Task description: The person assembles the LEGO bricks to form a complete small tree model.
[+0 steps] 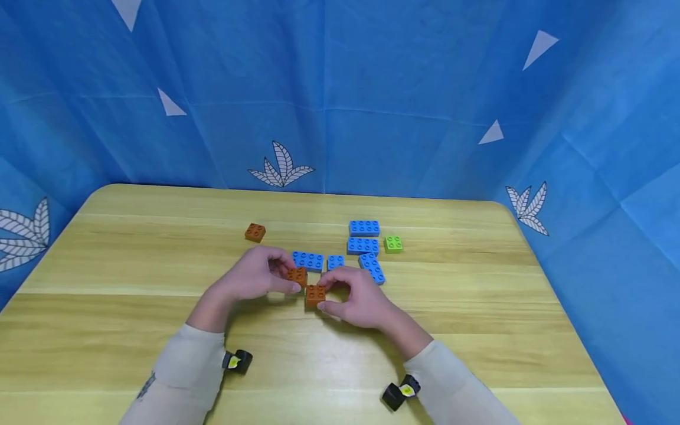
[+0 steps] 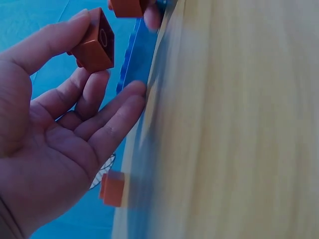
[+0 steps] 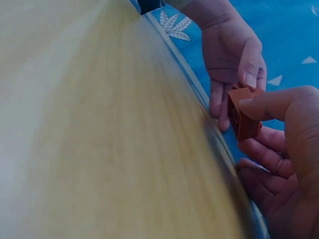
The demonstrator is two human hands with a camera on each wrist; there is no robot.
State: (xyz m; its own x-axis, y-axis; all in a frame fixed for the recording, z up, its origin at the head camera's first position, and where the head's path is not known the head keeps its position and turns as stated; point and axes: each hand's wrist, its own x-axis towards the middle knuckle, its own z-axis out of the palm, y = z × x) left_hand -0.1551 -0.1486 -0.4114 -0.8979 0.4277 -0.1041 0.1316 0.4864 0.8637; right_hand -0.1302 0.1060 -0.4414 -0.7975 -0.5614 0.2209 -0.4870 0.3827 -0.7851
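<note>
Between thumb and fingers, my left hand (image 1: pixel 257 273) pinches a small square brown-orange toy brick (image 1: pixel 297 276). In the left wrist view that brick (image 2: pixel 95 44) is tilted, its hollow underside showing, and the other fingers stretch out below it. My right hand (image 1: pixel 357 296) pinches a second brown-orange brick (image 1: pixel 315 296), just right of and nearer than the first. The right wrist view shows this brick (image 3: pixel 244 113) between thumb and fingertips, its hollow side visible. Right behind the hands lie a long blue brick (image 1: pixel 307 260) and a square blue brick (image 1: pixel 335 262), the latter partly hidden by the right hand.
Another brown-orange brick (image 1: pixel 255 232) lies at the back left of the wooden table (image 1: pixel 133 254). To the right are more long blue bricks (image 1: pixel 363 246) and a green square brick (image 1: pixel 394 244). A blue curtain (image 1: pixel 372 106) hangs behind the table's far edge.
</note>
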